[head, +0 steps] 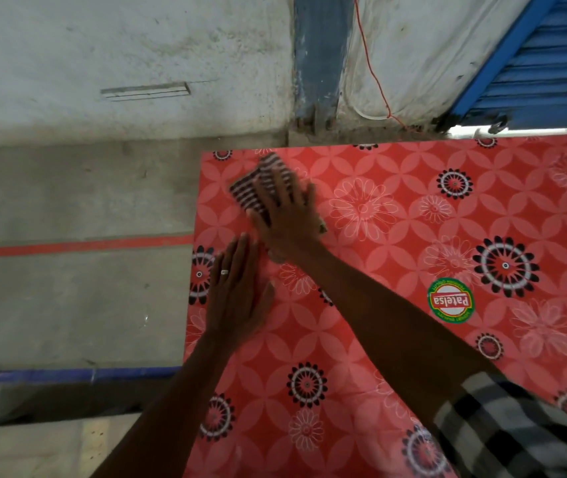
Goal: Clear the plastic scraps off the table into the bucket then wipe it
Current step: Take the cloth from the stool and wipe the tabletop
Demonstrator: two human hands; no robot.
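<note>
Step in hand: wiping, judged from the cloth under the palm; no plastic scraps show on the visible part of the table, and the bucket is out of view.
Table [396, 257]: covered in a red flowered sheet with a round green label [451, 301]; its far left corner is where the work is.
Cloth [261, 182]: striped, folded, lying flat on the table near that far left corner.
Right hand [287, 215]: fingers spread and straight, palm pressing the cloth down; not curled round it.
Left hand [237, 300]: flat on the table near its left edge, fingers straight, a ring [224, 272] on one finger; holds nothing.
Hand spacing: close together, the left just nearer the person than the right.
Technique: keep the palm centred on the cloth so it does not slide free; use overlapping strokes and carry each one fully to the edge and corner.
Bracing: keep the left hand planted to steady the sheet against bunching.
Risk: the cloth may slip off over the nearby edge.
</note>
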